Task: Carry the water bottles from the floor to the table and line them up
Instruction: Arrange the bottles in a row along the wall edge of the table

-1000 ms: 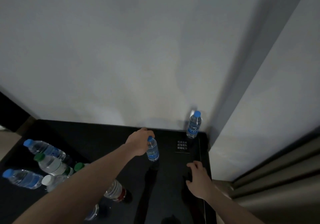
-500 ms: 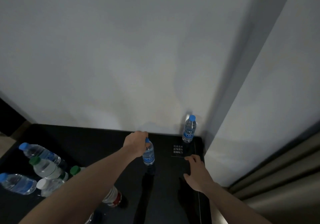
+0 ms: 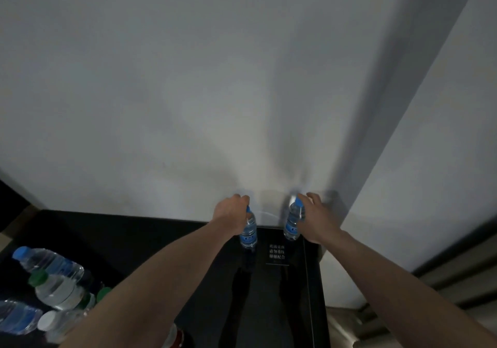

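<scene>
Two small blue-capped water bottles stand upright near the back right corner of the black table [image 3: 139,242]. My left hand [image 3: 231,214] grips the top of the left bottle [image 3: 248,233]. My right hand [image 3: 316,220] holds the right bottle [image 3: 293,224] by its upper part, close to the wall. The two bottles stand side by side, a short gap between them.
Several bottles lie in a heap at the table's left front [image 3: 51,285], with blue, green and white caps. A bottle with a red label [image 3: 174,338] lies under my left forearm. A white printed notice [image 3: 277,252] is on the table. Walls close the back and right.
My left hand slid its bottle back toward the wall. My right hand left the table top and took hold of the corner bottle.
</scene>
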`<action>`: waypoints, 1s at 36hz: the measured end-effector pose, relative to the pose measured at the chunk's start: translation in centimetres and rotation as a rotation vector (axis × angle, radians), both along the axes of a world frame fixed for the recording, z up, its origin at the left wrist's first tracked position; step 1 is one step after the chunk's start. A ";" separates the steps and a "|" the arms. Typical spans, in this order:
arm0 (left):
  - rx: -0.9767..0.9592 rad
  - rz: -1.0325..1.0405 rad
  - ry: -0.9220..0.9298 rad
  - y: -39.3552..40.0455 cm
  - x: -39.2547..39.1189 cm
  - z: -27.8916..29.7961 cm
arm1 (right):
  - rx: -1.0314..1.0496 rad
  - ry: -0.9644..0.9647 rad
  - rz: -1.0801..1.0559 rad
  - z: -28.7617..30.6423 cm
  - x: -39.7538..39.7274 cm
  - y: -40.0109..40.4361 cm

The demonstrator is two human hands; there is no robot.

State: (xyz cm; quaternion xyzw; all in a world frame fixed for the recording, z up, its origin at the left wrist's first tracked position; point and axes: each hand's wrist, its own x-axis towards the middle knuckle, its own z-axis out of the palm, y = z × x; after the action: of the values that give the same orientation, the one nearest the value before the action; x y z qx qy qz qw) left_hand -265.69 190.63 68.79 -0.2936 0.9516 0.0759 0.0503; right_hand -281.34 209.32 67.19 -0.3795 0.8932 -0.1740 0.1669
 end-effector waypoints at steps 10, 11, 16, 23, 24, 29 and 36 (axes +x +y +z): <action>0.031 -0.035 0.068 -0.2 -6.0 -0.7 | 0.139 -0.001 0.042 -1.5 -3.0 -1.6; 0.038 -0.032 0.086 -0.1 -6.4 -0.9 | 0.148 0.000 0.049 -1.7 -3.1 -1.7; 0.082 -0.037 0.147 0.0 -7.7 -2.0 | 0.167 -0.016 0.088 -2.9 -3.7 -1.6; 0.141 -0.081 0.180 0.5 -8.7 -2.9 | 0.096 -0.024 0.084 -3.3 -3.7 -1.4; 0.152 -0.086 0.182 0.7 -8.8 -3.1 | 0.088 -0.028 0.084 -3.3 -3.8 -1.3; 0.188 -0.114 0.202 1.2 -9.5 -3.5 | 0.066 -0.069 0.089 -3.1 -3.8 -0.9; 0.203 -0.122 0.228 2.6 -9.9 -3.7 | 0.060 -0.121 0.077 -3.2 -3.6 -0.6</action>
State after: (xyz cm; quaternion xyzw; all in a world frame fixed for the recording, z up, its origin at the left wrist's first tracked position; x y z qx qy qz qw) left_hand -275.55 193.25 65.12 -0.2181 0.9547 0.2012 -0.0242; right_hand -284.94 208.72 64.02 -0.3972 0.8711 -0.1631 0.2385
